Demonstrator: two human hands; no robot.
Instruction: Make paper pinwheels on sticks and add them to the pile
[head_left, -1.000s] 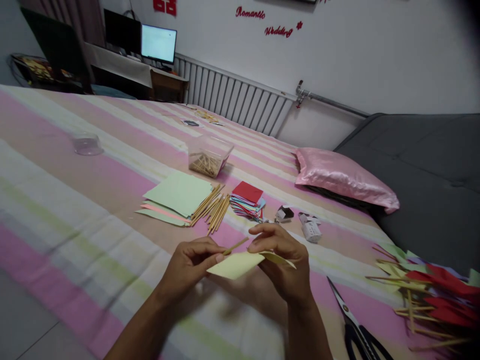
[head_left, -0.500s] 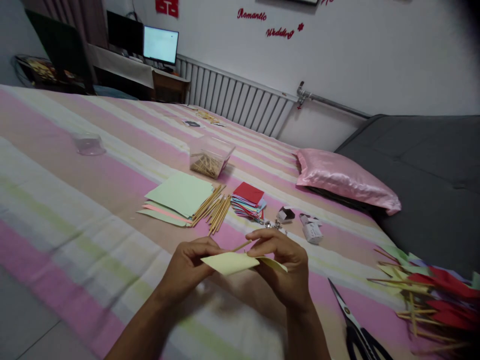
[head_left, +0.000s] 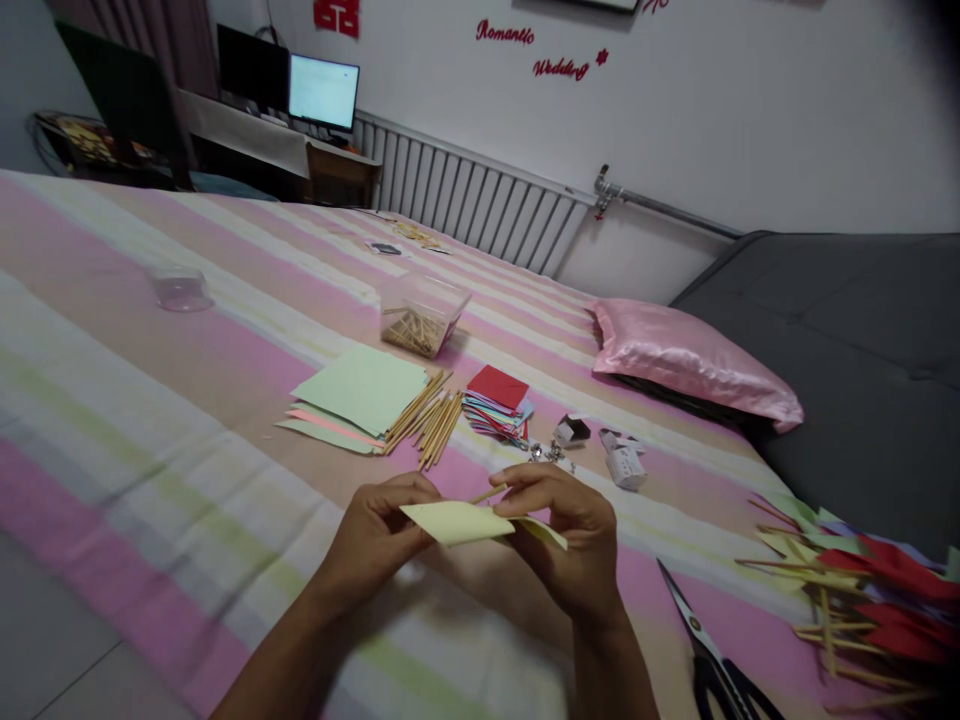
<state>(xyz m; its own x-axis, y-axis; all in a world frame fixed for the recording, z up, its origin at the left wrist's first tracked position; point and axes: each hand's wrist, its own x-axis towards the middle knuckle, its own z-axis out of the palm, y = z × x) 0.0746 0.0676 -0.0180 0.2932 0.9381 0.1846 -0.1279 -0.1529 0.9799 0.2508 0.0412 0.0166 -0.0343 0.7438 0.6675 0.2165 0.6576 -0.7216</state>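
Observation:
Between my two hands is a folded piece of pale yellow paper (head_left: 459,522), held just above the bed. My left hand (head_left: 390,530) pinches its left side with thumb and fingers. On the other side, my right hand (head_left: 564,525) is closed on the paper's right part. A thin wooden stick (head_left: 489,494) shows behind the paper by my right fingertips; its other end is hidden. Beyond my hands lie a bundle of wooden sticks (head_left: 436,425), a stack of small coloured paper squares (head_left: 496,390) and several tiny metal pins (head_left: 551,452).
Black-handled scissors (head_left: 701,630) lie right of my right arm. Finished paper pinwheels on sticks (head_left: 862,590) are piled at the far right. Farther off are large green sheets (head_left: 364,390), a clear box of sticks (head_left: 420,320), small boxes (head_left: 625,466) and a pink pillow (head_left: 690,355).
The right flap of the yellow paper has shifted slightly inward. Both hands keep nearly the same place and hold.

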